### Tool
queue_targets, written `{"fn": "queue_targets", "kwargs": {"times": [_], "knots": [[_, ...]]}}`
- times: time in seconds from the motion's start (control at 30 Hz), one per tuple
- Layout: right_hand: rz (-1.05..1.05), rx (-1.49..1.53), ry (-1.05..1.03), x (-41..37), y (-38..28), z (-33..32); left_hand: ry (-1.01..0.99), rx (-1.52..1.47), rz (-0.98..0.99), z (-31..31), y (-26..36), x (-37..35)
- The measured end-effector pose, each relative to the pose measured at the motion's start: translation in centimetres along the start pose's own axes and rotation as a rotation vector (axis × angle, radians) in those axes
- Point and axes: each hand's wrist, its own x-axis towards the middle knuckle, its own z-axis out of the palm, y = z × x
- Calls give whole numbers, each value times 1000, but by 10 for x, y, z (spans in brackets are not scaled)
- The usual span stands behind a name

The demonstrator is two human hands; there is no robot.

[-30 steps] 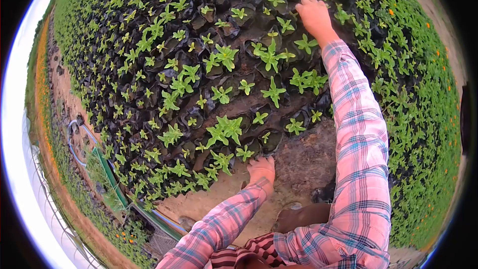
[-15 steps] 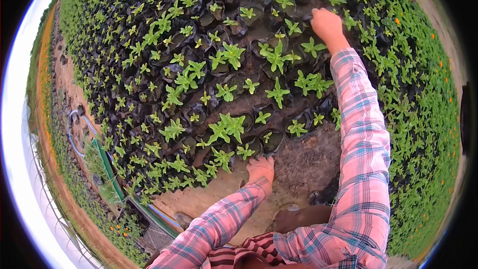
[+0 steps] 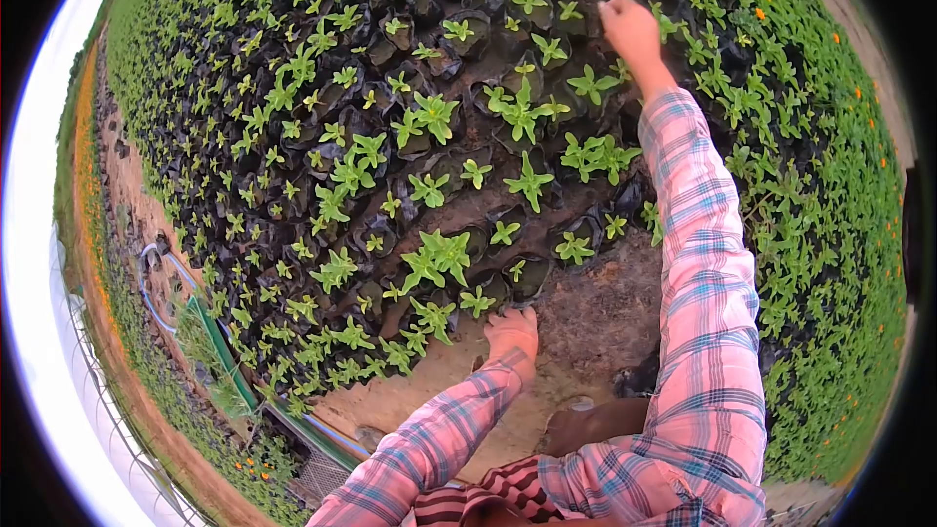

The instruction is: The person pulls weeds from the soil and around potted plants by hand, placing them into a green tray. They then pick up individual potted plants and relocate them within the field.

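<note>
Many green seedlings point(image 3: 520, 109) grow in black plastic bags point(image 3: 530, 275) of dark soil, packed close together. My right hand point(image 3: 632, 31) reaches far out among them on the upper right, its fingers pinched together above the bags. Whatever is between those fingertips is too small or hidden to make out. Near me, my left hand point(image 3: 512, 340) rests at the front edge of the bags, fingers a little apart, beside a small seedling point(image 3: 476, 302). Its fingertips are partly hidden against the bag's edge.
Bare dark soil point(image 3: 600, 317) lies right of my left hand, with pale ground point(image 3: 390, 385) below. Dense plants with orange flowers point(image 3: 760, 14) stand on the right. A green-edged trough point(image 3: 223, 356) and a blue hose point(image 3: 146, 283) lie at left.
My right hand has shifted slightly farther out, still pinched. My left hand stays at the same bag edge. The view has turned a little, so the plants sit slightly farther left.
</note>
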Motion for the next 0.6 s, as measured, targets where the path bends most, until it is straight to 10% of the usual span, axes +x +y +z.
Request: {"fn": "queue_targets", "kwargs": {"times": [0.43, 0.6], "knots": [[-222, -288, 16, -5, 42, -7, 2, 3, 0, 3, 1, -1], [58, 404, -89, -5, 23, -50, -26, -58, -31, 7, 2, 1]]}}
